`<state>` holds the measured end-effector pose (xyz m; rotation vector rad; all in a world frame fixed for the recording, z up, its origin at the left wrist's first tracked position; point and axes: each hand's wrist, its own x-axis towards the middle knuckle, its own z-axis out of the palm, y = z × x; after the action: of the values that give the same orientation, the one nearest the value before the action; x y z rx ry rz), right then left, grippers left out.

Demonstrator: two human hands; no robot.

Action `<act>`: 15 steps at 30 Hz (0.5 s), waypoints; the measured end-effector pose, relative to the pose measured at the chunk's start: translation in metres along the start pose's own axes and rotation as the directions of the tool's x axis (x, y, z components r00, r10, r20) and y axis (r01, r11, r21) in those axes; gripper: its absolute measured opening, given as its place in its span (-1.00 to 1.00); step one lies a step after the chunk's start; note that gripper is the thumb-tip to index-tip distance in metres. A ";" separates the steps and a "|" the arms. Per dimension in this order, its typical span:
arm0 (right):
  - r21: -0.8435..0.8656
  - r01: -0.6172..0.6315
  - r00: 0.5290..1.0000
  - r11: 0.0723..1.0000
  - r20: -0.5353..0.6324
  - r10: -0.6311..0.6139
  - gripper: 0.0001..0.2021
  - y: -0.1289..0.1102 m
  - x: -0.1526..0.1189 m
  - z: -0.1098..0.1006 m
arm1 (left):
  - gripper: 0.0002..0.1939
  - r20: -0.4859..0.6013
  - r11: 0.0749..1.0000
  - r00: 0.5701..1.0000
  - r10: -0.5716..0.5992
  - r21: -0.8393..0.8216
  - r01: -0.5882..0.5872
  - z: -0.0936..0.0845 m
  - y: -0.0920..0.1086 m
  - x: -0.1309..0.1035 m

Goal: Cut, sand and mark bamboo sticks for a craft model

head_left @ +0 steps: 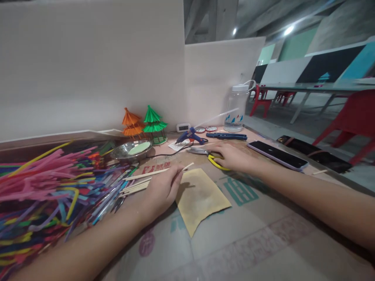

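Observation:
My left hand (162,186) is closed on a thin pale wooden stick (188,166), whose tip juts out past the fingers toward the right. Several similar wooden sticks (137,187) lie beside that hand, partly hidden behind it. At its right is a yellow sheet of paper (200,199) with one ragged edge, flat on the cardboard-covered table (234,242). My right hand (227,156) has its fingers closed around the yellow handles of the scissors (215,163). The scissors' metal blades (197,150) point left, near a blue glue gun (187,134).
Colourful pipe cleaners (43,183) are heaped at the left. Farther back stand a metal bowl (117,151), an orange paper pagoda (130,123), a green paper pagoda (152,121) and a water bottle (234,109). A blue utility knife (227,136) and a phone (277,155) lie at right.

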<state>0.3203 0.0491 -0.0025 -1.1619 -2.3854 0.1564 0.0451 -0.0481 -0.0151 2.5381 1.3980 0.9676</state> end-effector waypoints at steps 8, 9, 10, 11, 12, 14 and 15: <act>0.677 -0.129 0.980 0.724 -0.024 0.197 -0.64 -0.078 -0.020 0.009 | -0.70 0.015 0.997 1.000 0.026 0.067 -0.027 0.004 -0.004 0.000; 0.755 -0.149 0.978 0.639 0.019 0.206 -0.61 -0.085 -0.023 0.014 | -0.70 0.023 0.997 0.999 0.026 0.071 -0.028 0.004 -0.004 0.000; 0.812 -0.165 0.976 0.560 0.054 0.209 -0.58 -0.090 -0.026 0.018 | -0.70 0.030 0.997 0.999 0.028 0.071 -0.030 0.005 -0.004 0.000; 0.851 -0.175 0.975 0.496 0.082 0.204 -0.55 -0.093 -0.028 0.022 | -0.70 0.037 0.997 0.999 0.030 0.067 -0.033 0.005 -0.004 -0.001; 0.876 -0.181 0.975 0.448 0.101 0.196 -0.53 -0.094 -0.030 0.025 | -0.70 0.044 0.997 0.998 0.034 0.062 -0.037 0.005 -0.004 -0.001; 0.903 -0.191 0.975 0.384 0.132 0.176 -0.52 -0.093 -0.030 0.030 | -0.69 0.054 0.997 0.998 0.041 0.056 -0.044 0.006 -0.005 -0.001; 0.912 -0.197 0.975 0.361 0.143 0.170 -0.53 -0.092 -0.029 0.030 | -0.69 0.058 0.997 0.997 0.044 0.059 -0.047 0.006 -0.005 -0.001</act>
<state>0.2561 -0.0283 -0.0122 -0.7874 -1.6138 1.4107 0.0450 -0.0446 -0.0221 2.6296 1.3807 0.8656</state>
